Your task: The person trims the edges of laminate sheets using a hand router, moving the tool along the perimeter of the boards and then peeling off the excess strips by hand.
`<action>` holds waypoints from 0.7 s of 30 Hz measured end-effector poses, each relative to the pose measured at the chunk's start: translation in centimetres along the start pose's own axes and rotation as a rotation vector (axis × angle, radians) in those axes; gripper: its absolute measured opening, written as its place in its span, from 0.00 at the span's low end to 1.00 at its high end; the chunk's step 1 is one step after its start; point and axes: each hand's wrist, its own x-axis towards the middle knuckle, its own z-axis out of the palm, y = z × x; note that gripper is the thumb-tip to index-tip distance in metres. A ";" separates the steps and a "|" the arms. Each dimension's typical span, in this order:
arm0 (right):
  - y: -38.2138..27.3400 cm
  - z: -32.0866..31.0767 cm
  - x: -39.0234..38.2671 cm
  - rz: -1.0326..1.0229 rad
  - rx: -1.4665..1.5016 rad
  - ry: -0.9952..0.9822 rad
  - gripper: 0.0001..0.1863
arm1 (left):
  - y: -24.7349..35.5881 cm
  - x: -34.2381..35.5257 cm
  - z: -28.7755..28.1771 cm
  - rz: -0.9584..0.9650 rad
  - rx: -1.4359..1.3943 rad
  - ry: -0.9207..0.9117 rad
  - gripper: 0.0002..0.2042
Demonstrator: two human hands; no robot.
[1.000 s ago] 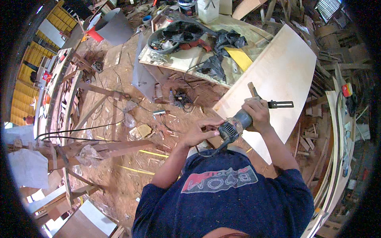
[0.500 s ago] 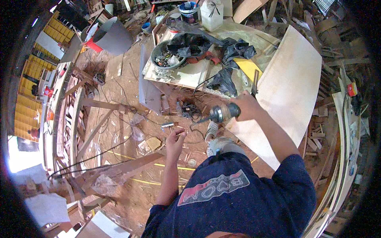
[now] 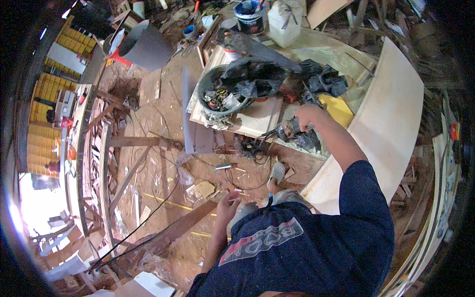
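My right hand [image 3: 308, 117] is wrapped round a corded power tool [image 3: 287, 131] with a dark cylindrical body, over the near edge of the low work table [image 3: 255, 121]. Black plastic [image 3: 308, 140] lies just beneath it, and a yellow piece [image 3: 337, 111] sits to its right. Close to my body, my left hand [image 3: 228, 205] is held low with its fingers curled together. A small pale bit shows near the fingertips, too small to name. On the table a grey tub [image 3: 202, 94] holds loose small parts, with more black plastic draped across it.
A large pale sheet [image 3: 386, 109] leans along the table's right side. A black bucket [image 3: 249, 20] and a whitish jug [image 3: 285, 22] stand at the back. Cables [image 3: 153, 198] and wood scraps litter the dirt floor. A wooden beam [image 3: 183, 222] lies left of me.
My right hand has carried the power tool forward, from beside the table to over its near edge. The left hand stays low with curled fingers. The view has shifted somewhat.
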 end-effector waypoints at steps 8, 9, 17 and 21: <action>2.6 -0.8 3.6 0.003 0.187 -0.136 0.43 | 6.1 4.7 -1.2 -0.024 0.288 -0.078 0.26; 2.7 -0.7 3.7 -0.004 0.199 -0.058 0.44 | 6.7 5.0 -1.5 -0.034 0.271 -0.017 0.26; -1.7 2.0 -1.7 0.104 0.153 0.456 0.37 | 7.9 6.7 -3.5 0.005 0.402 -0.112 0.21; -7.0 3.6 -4.8 0.092 0.263 0.761 0.32 | 6.3 8.5 -6.1 0.196 0.314 -0.109 0.20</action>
